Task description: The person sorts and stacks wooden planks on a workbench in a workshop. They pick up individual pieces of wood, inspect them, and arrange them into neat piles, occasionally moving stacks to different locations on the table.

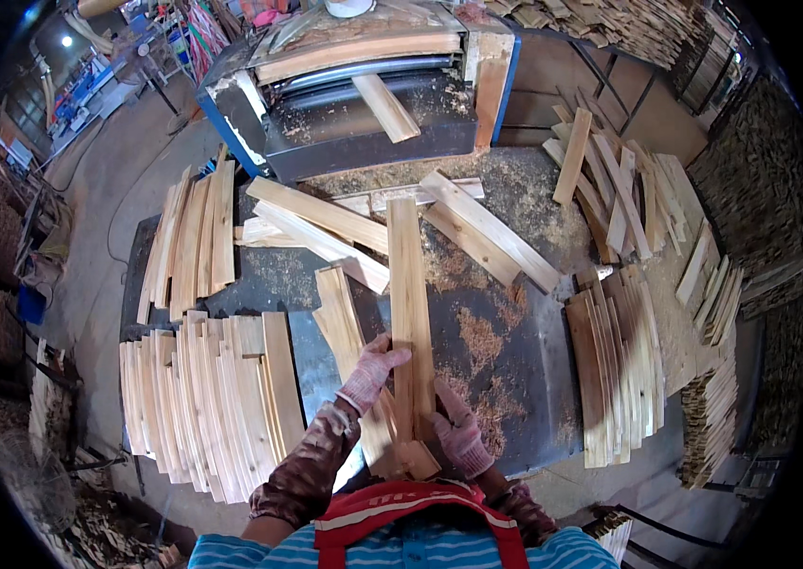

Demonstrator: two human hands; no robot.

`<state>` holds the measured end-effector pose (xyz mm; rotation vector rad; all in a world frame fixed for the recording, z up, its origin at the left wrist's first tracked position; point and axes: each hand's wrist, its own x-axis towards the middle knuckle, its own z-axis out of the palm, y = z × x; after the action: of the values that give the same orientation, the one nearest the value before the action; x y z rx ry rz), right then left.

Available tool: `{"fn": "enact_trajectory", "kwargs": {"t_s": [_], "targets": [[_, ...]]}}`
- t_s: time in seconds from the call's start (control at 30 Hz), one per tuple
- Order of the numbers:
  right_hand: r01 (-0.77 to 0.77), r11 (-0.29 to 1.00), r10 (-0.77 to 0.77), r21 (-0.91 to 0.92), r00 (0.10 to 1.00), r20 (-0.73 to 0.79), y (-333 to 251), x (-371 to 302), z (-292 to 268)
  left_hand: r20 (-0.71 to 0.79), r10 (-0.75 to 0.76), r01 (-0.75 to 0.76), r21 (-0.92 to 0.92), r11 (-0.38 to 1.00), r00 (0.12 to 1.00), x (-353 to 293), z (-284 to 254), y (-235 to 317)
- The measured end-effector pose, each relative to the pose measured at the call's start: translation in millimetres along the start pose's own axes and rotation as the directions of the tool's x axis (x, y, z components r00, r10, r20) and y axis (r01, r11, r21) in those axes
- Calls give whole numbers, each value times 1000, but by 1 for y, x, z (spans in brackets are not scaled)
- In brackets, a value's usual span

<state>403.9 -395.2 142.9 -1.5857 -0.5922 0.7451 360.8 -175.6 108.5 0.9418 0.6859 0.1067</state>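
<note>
Both my hands, in pale work gloves, are on a long light-brown wooden board (408, 284) that points away from me over the table. My left hand (374, 368) grips its left edge about midway, thumb lying on top. Nearer to me, my right hand (459, 432) holds its right edge close to the near end. Under and to the left of it lie other boards (337, 308), one with an uneven end. A short wood piece (418, 459) sits at the near end, by my red apron (401, 503).
A planer-like machine (364, 114) stands at the far side with a board (386, 106) on its outfeed. Stacked boards line the table's left (212, 398) and right (618, 370). Loose boards (492, 232) lie across the middle. Sawdust (479, 341) covers parts of the dark tabletop (544, 379).
</note>
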Motion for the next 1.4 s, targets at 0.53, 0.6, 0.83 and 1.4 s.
{"fn": "enact_trajectory", "kwargs": {"t_s": [0.53,0.6,0.83,1.4], "targets": [[-321,625,-75,-712,883,-464,98,49,-181,421,115,-378,618,689,900,51,23,-60],[-563,415,122,-714,813,-570,110,14,-235,285,47,8,-189,982,957,90,10,-5],[-816,-27,55,-577,575,-816,181,-50,-341,-36,122,-109,247,963,992,262,16,207],[40,438,13,-898,999,50,102,327,-259,30,312,-273,-407,871,950,268,34,182]]}}
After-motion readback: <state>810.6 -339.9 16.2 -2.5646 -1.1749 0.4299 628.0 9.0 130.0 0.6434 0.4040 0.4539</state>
